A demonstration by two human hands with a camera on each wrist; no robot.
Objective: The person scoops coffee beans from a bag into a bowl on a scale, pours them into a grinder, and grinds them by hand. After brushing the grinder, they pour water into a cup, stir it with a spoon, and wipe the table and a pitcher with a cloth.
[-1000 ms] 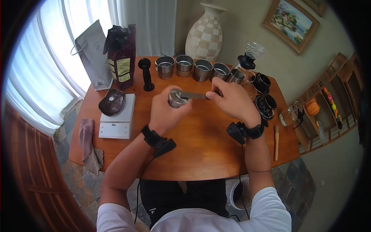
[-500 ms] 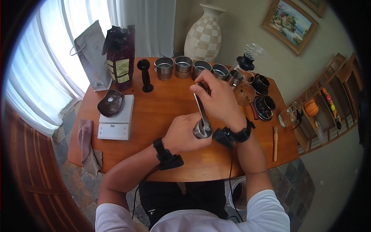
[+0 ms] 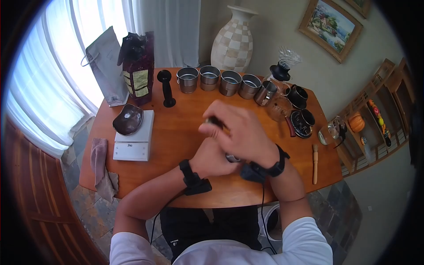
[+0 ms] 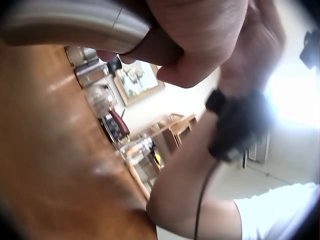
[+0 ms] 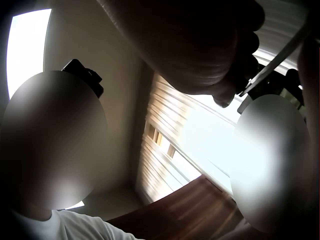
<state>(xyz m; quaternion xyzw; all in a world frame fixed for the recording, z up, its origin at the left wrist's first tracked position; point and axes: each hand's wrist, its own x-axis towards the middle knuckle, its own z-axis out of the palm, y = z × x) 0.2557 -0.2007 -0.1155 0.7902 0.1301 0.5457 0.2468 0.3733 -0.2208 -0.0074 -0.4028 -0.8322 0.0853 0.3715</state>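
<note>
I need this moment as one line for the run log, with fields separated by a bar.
left hand: grips metal grinder | right hand: holds crank | scale: bears dark dish | metal cups: beyond hands

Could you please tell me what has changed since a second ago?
The left hand, holding the grinder, has drawn back and rightward; the right hand, gripping its crank, has come leftward and back, now partly covering the grinder. The scale, bowl and cups stayed put.
</note>
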